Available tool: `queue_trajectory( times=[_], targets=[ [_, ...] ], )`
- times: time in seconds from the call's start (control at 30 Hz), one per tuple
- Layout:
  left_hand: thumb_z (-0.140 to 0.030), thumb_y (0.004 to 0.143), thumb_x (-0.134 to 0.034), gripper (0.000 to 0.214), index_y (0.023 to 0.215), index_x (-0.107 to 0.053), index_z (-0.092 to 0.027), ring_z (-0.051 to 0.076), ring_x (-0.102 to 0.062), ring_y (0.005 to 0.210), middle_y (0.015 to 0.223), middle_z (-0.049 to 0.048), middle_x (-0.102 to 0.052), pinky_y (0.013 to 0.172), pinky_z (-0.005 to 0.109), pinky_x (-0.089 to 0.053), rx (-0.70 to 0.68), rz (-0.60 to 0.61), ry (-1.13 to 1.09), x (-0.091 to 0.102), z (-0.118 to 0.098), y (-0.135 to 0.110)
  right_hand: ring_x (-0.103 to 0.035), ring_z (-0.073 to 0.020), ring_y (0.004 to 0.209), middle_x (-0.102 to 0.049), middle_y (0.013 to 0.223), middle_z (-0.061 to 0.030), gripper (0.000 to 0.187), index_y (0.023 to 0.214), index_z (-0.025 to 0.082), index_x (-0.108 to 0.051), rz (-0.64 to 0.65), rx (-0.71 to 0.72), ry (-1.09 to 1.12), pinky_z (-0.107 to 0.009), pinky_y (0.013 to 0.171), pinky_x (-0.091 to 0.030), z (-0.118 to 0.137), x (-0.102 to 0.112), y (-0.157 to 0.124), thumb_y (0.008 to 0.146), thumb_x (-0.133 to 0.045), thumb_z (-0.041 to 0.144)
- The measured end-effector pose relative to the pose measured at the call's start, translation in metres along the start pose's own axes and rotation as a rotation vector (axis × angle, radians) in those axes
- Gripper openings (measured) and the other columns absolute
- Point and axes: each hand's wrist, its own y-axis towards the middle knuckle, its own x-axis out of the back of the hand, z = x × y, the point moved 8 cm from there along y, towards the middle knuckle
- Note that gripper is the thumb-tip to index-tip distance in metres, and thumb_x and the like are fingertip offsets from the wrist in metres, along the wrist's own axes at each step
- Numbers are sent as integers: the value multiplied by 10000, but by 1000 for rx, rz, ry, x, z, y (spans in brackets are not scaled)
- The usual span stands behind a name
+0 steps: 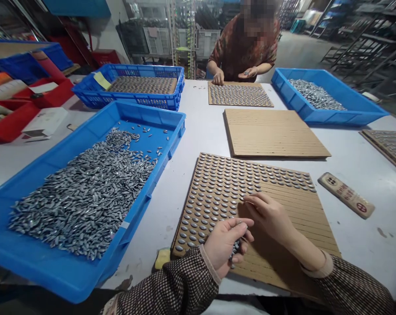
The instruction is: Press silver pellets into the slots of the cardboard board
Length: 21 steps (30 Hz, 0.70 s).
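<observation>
A slotted cardboard sheet lies in front of me, with rows of small grey oval pieces set on its left and far parts. My left hand is curled closed over the sheet's near left part, with a loose handful of the same grey pieces showing between its fingers. My right hand is closed in a pinch over the middle of the sheet. Its fingertips are at a grey piece by the edge of the filled rows, partly hidden by the fingers.
To the left stands a blue tray heaped with grey pieces. Beyond my sheet lies a cardboard stack; a printed block sits to the right. Across the table, a person works at another sheet, beside a second blue tray and a blue basket.
</observation>
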Motion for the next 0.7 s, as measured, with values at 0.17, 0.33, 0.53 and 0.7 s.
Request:
queue_trajectory(
  times=[0.17, 0.33, 0.53, 0.7],
  targets=[
    [-327, 764, -631, 249, 938, -574, -157, 33, -408, 472, 732, -13, -544, 348, 160, -134, 15, 43, 63, -5, 1, 1, -609, -156, 911, -610, 1087, -76, 226, 1110, 241, -631, 156, -59, 453, -225, 646, -507, 26, 21, -10, 929, -495, 235],
    [-184, 654, -561, 181, 834, -544, -171, 30, -376, 446, 682, -31, -515, 347, 164, -96, 93, 58, 113, -8, 9, 1, -571, -172, 1042, -599, 1119, -71, 265, 1123, 277, -642, 322, 101, 400, -296, 854, -503, 52, 24, -17, 933, -478, 191],
    [-162, 629, -538, 176, 805, -546, -165, 35, -379, 445, 679, -23, -507, 323, 159, -113, 98, 109, 143, -13, 9, 1, -590, -154, 891, -631, 963, -63, 182, 962, 224, -623, 251, 124, 337, -277, 759, -500, 54, 22, -25, 942, -454, 161],
    [-399, 773, -592, 276, 917, -572, -164, 36, -402, 459, 718, -12, -520, 327, 147, -129, 46, 44, 118, -9, 2, -1, -598, -170, 889, -618, 966, -71, 165, 992, 227, -591, 134, 36, 380, -276, 743, -506, 46, 35, -33, 934, -451, 162]
  ],
)
